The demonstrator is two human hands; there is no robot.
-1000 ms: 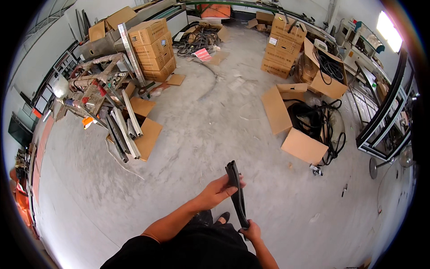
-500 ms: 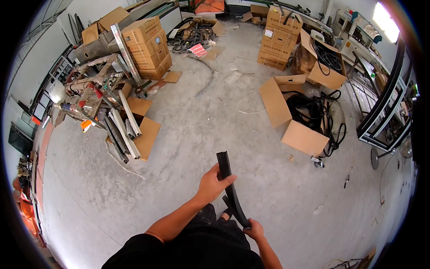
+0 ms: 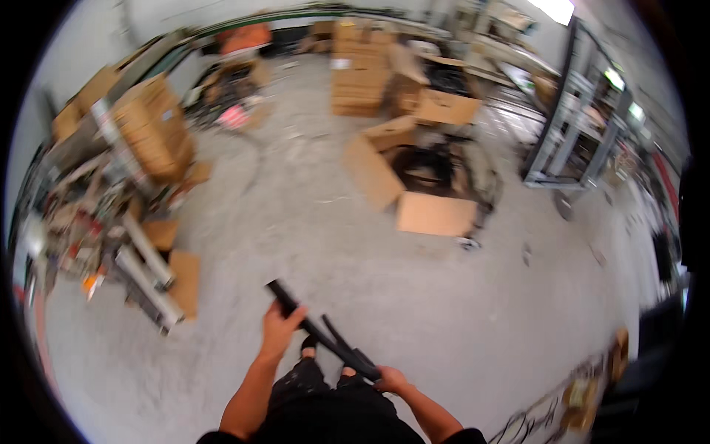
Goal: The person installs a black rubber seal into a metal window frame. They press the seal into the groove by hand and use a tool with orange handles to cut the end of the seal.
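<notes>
A black rubber strip [image 3: 313, 331], folded back on itself, slants across in front of my body above the floor. My left hand [image 3: 278, 328] is closed round it near its far upper end. Lower and to the right, my right hand [image 3: 391, 379] grips the strip at the bend. A shorter free end of the strip stands out beside the longer part, between my hands. Motion blurs the picture, so the strip's finer shape cannot be made out.
Ahead to the right, an open cardboard box [image 3: 436, 214] holds black coiled strips [image 3: 438, 164]. Stacked cartons [image 3: 360, 78] stand behind it. Metal profiles [image 3: 148, 285] and clutter lie at left. A metal-framed rack [image 3: 566, 126] is at right; boxes and cables occupy the lower right.
The view has turned right, so the surroundings have shifted left. Both hands keep hold of the strip, which now tilts further leftward at its upper end.
</notes>
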